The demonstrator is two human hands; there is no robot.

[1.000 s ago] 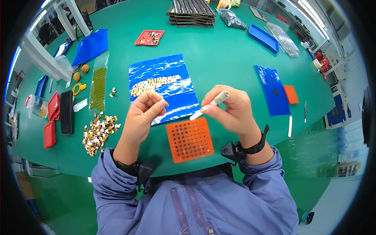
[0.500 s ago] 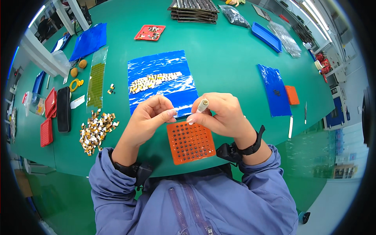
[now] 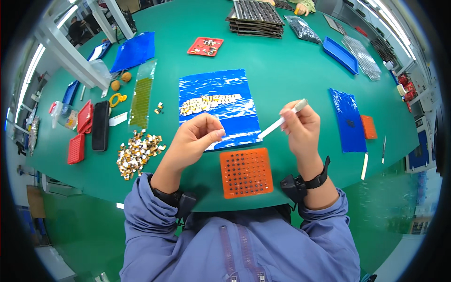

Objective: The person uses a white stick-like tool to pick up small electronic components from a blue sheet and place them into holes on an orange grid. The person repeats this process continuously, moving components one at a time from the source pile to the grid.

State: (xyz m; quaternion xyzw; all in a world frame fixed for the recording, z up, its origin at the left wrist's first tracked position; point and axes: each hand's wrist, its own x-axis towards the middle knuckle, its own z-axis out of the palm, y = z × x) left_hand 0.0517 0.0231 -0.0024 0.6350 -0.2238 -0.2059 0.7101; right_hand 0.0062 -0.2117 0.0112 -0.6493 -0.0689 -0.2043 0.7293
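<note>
My right hand (image 3: 303,131) holds a slim white pen-like stick (image 3: 276,127) slantwise. Its lower tip is at the near right corner of a glossy blue sheet (image 3: 221,80). My left hand (image 3: 192,138) is at the sheet's near left edge, thumb and forefinger pinched together; whatever is between them is too small to make out. Rows of small white-and-gold parts (image 3: 209,102) lie across the sheet. Close in front of me, between my wrists, sits an orange tray (image 3: 268,162) with a grid of holes; dark round pieces fill much of its left part.
A heap of small white-and-gold parts (image 3: 136,157) lies at left, by a black case (image 3: 100,126) and yellow scissors (image 3: 116,99). Farther off are a red tray (image 3: 193,48) and stacked dark trays (image 3: 256,29). Another person's hand (image 3: 304,6) shows at the far edge.
My hands have moved apart. The white stick, upright in my right hand before, now tilts down to the blue sheet's corner. The whole view has shifted, so the table things appear farther right.
</note>
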